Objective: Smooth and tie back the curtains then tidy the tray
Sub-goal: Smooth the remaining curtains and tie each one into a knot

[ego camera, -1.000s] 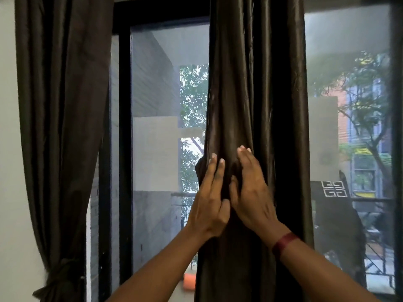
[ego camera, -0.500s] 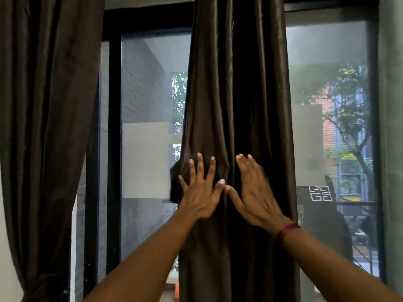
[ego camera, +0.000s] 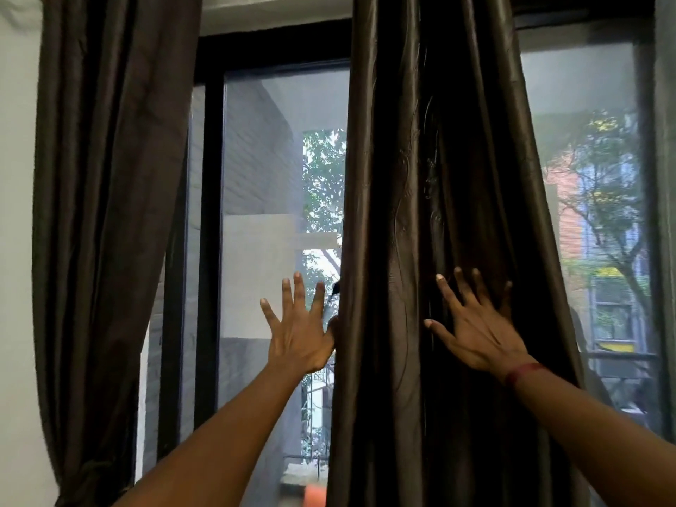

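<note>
A dark brown satin curtain (ego camera: 395, 214) hangs loose down the middle of the window. My right hand (ego camera: 475, 323) lies flat on its folds with the fingers spread. My left hand (ego camera: 300, 331) is open at the curtain's left edge, fingers fanned in front of the glass, its thumb side touching the cloth. A second brown curtain (ego camera: 109, 199) hangs at the far left, gathered in near its bottom. No tray is in view.
A black window frame (ego camera: 210, 228) stands between the two curtains, with mesh-covered glass behind. A pale wall (ego camera: 16, 250) runs down the left edge. Something orange (ego camera: 314, 497) shows low behind the middle curtain.
Both hands have slid apart across the middle curtain, the left off its left edge, the right toward its right side. The view has tilted up slightly.
</note>
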